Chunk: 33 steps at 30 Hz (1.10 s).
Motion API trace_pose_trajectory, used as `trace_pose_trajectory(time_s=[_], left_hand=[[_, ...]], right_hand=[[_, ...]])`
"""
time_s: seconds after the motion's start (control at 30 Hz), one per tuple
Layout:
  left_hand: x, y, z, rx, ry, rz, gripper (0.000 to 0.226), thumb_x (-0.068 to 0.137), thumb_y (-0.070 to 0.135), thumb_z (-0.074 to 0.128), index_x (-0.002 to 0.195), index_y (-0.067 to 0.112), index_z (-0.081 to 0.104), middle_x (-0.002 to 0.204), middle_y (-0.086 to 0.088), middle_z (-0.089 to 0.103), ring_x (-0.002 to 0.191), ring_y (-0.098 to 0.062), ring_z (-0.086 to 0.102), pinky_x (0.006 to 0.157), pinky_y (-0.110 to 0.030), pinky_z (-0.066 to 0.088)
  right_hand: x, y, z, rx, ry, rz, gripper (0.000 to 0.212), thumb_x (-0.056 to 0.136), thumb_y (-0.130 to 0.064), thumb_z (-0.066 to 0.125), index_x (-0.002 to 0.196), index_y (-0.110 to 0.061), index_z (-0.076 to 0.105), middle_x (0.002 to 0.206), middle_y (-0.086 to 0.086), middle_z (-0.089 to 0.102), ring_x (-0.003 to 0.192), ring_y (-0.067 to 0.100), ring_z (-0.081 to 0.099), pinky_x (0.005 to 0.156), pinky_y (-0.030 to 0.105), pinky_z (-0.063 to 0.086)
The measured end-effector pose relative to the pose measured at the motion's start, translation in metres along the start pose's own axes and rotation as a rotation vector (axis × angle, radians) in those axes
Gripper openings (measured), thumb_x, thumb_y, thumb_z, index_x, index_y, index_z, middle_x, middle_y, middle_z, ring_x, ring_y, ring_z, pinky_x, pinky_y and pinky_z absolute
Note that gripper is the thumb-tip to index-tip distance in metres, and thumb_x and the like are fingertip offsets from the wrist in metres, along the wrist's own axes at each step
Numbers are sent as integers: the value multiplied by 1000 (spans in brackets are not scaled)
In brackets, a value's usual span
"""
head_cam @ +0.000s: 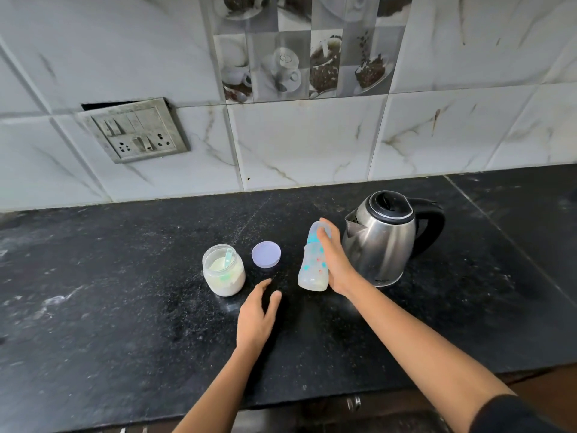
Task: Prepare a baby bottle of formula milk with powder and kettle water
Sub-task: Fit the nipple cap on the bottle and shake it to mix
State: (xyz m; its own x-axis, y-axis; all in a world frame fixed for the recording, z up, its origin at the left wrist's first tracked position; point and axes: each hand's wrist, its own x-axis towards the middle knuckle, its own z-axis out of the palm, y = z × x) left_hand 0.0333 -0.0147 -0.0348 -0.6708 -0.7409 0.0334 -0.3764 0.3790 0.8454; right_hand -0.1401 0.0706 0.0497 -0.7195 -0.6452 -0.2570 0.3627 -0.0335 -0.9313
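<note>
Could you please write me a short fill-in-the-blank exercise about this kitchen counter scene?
1. The right hand grips the baby ____.
2. The jar of powder holds a green ____.
3. The purple lid lies between the jar and the ____.
4. The steel kettle has a ____ handle.

Missing words: bottle; scoop; bottle; black

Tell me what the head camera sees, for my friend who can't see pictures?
The right hand grips a capped baby bottle standing on a black counter, beside a steel kettle. The left hand hovers open near an open jar of white powder with a scoop inside; its lid lies alongside.
</note>
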Motion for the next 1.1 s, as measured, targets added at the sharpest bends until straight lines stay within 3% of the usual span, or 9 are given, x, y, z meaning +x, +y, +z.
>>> trace_pose_trajectory(time_s=[0.1,0.2,0.27,0.43,0.53,0.67,0.87,0.97,1.1], left_hand=[[-18,-7,-2,55,35,-6,43,93,40,53,133,22,50,133,8,55,122,-10,49,102,-28,40],[-31,-14,0,122,21,11,46,94,40,52,135,21,47,139,9,49,127,-7,44,100,-19,32],[-34,-17,2,188,-9,46,49,94,43,50,137,21,45,143,9,45,132,-7,38,102,-17,28],[-29,-19,6,268,-41,95,48,95,42,47,138,22,43,149,9,35,140,-4,23,105,-15,21],[-26,-24,9,302,-53,103,47,96,42,44,139,24,41,151,7,34,142,-5,18,110,-21,21],[-23,-26,11,328,-55,126,47,96,43,43,140,25,41,151,7,34,143,-5,16,113,-25,20],[-22,-29,10,339,-53,114,50,95,46,43,140,25,41,151,8,33,143,-5,15,113,-26,21],[-22,-28,9,360,-55,115,49,96,45,43,140,24,41,152,8,32,143,-5,15,114,-27,21],[-22,-27,9,360,-43,121,47,98,41,41,140,19,42,151,4,34,143,-7,16,113,-24,16]], right_hand=[[-7,-10,7,457,-85,292,56,91,-57,49,136,-25,38,99,14,54,80,26,63,71,46,56],[-18,-23,12,675,-188,399,47,96,-54,43,125,-18,46,111,17,49,100,40,62,89,65,44],[-24,-28,13,737,-224,390,41,98,-40,45,123,-9,46,105,19,52,99,44,64,96,61,45],[-20,-25,13,808,-176,372,56,85,-51,62,119,-7,56,101,15,62,75,25,71,60,33,60],[-20,-18,10,909,-227,415,62,85,-56,59,126,-11,51,108,15,56,80,31,70,64,40,59],[-30,-15,6,903,-410,426,61,90,-35,51,142,-4,40,134,27,51,110,47,58,83,52,55],[-11,-33,15,1027,-268,344,57,78,-28,68,127,-4,48,101,18,58,75,29,68,60,35,59],[-16,-29,11,1069,-487,407,62,69,-20,77,119,-1,47,96,18,57,71,27,66,61,34,59],[-14,-39,9,763,-599,223,63,63,-26,82,113,-1,54,97,16,62,62,23,61,51,31,54]])
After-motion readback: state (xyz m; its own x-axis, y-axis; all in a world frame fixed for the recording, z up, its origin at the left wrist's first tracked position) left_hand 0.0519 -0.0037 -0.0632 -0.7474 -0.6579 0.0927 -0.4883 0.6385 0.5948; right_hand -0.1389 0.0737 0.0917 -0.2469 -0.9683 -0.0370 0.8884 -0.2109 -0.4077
